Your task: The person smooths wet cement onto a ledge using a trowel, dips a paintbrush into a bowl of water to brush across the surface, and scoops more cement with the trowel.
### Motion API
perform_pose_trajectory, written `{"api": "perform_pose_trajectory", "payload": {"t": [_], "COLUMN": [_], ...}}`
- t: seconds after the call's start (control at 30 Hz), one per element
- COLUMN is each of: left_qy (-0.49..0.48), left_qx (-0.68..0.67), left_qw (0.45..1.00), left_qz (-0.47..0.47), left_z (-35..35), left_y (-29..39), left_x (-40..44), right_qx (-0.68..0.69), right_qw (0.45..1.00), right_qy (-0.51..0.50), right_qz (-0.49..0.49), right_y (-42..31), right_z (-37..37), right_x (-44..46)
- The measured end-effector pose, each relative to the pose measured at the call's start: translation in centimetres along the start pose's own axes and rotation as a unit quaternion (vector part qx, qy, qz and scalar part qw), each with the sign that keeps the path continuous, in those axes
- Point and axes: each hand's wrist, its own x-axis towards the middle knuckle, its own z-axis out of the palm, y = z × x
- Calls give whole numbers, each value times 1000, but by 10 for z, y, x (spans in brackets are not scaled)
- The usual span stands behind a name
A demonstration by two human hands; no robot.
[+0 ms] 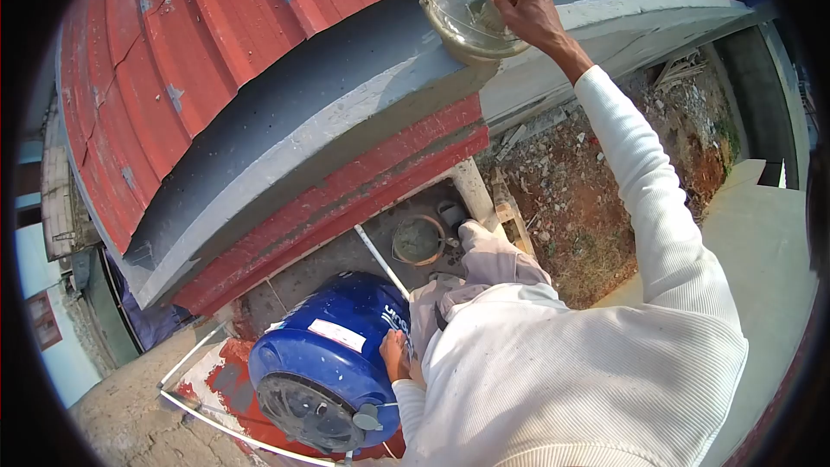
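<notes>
At the top, my right hand [529, 17] is closed round the orange-red handle of a trowel, whose blade sits in a round bucket [437, 22] with wet grey mix. The bucket rests on the grey concrete ledge [346, 112] beside the red roof. Lower down, my left hand [395, 355] is by the side of a blue water tank [337, 342], near its white lettering; its fingers look curled, and what they hold, if anything, is hidden.
Red metal roofing [207, 43] rises at the upper left. Far below are a second round bucket [418, 239], a wooden ladder-like frame [512, 212] and rubble ground [579, 199]. A white pipe [380, 261] runs beside the tank.
</notes>
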Motion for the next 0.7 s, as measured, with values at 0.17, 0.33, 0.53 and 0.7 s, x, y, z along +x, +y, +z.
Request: {"api": "perform_pose_trajectory", "payload": {"t": [0.17,0.33,0.53,0.7], "left_qy": [12,-57,-72,-86], "left_qx": [14,159,192,292], "left_qw": [989,976,970,937], "left_qz": [145,141,134,172], "left_z": [1,-4,-47,-37], "left_y": [111,138,117,162], "left_x": [-17,-7,-8,0], "right_qx": [175,277,682,720], "right_qw": [959,893,619,567], "right_qy": [205,177,295,326], "right_qz": [89,306,255,234], "right_y": [-24,9,19,22], "right_z": [-8,0,-57,-42], "right_x": [-28,-42,-145,-235]}}
